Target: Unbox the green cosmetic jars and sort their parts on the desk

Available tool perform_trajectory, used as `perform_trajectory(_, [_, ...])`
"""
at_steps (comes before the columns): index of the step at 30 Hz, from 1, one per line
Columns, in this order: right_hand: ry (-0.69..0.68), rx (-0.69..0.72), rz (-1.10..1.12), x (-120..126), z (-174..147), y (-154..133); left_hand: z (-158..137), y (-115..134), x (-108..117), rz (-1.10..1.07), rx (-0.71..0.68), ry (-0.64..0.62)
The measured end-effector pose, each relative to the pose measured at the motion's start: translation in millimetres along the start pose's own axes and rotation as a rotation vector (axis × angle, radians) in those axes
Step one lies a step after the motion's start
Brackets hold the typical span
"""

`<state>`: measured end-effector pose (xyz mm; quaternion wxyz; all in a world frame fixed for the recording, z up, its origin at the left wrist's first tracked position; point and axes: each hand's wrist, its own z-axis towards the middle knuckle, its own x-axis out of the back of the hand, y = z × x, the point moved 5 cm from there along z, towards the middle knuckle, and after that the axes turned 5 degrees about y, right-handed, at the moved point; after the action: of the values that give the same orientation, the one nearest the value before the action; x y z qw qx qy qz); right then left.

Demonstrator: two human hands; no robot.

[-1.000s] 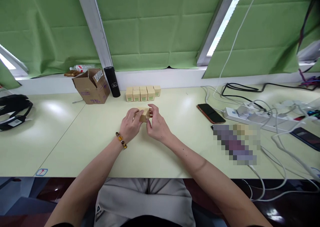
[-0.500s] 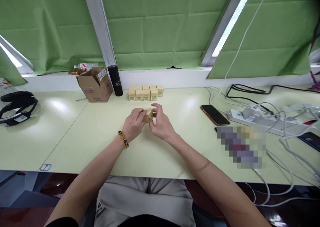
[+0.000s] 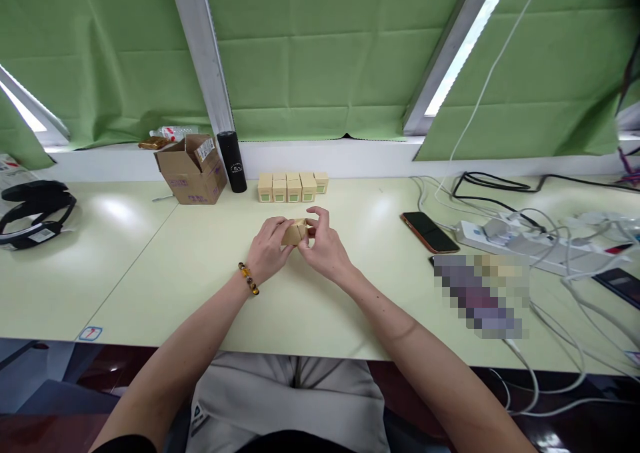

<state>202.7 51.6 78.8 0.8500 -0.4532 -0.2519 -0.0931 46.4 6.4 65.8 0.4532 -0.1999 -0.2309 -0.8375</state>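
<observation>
A small tan cardboard box (image 3: 294, 234) is between my two hands, a little above or on the table; I cannot tell which. My left hand (image 3: 271, 245) grips its left side with thumb and fingers closed on it. At the box's right end, where flaps show, my right hand (image 3: 324, 246) pinches the cardboard between thumb and fingers, its index finger bent and raised. Part of the box is hidden by my fingers. Beyond my hands stands a row of several similar small tan boxes (image 3: 294, 188) with pale green labels.
An opened brown carton (image 3: 196, 180) and a black bottle (image 3: 231, 162) stand at the back left. A headset (image 3: 37, 213) lies far left. To the right are a phone (image 3: 430, 232), a white power strip (image 3: 520, 243) and tangled cables. A pixelated patch covers something in front of the strip.
The small box has turned slightly between my hands, showing more of its side and the flaps at its right end. Both hands remain on it in nearly the same place.
</observation>
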Motion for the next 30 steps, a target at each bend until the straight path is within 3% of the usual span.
perform_trajectory(8, [0.224, 0.005, 0.152, 13.1, 6.4, 16.3, -1.3, -10.8, 0.1, -0.155, 0.132, 0.002])
perform_trajectory(15, [0.417, 0.276, -0.126, 33.1, 11.2, 11.9, 3.2, -5.6, 3.3, -0.170, 0.064, -0.046])
perform_trajectory(21, [0.311, 0.460, -0.278, 22.8, 11.5, 0.9, 3.5, -5.7, 3.2, -0.179, 0.108, -0.062])
perform_trajectory(25, [0.271, 0.478, -0.258, 13.3, 2.4, -0.4, 2.7, -7.2, 1.8, -0.179, 0.124, -0.065])
perform_trajectory(30, [0.314, 0.490, -0.220, 19.0, -5.7, 2.4, 2.2, -7.5, 1.9, -0.180, 0.107, -0.039])
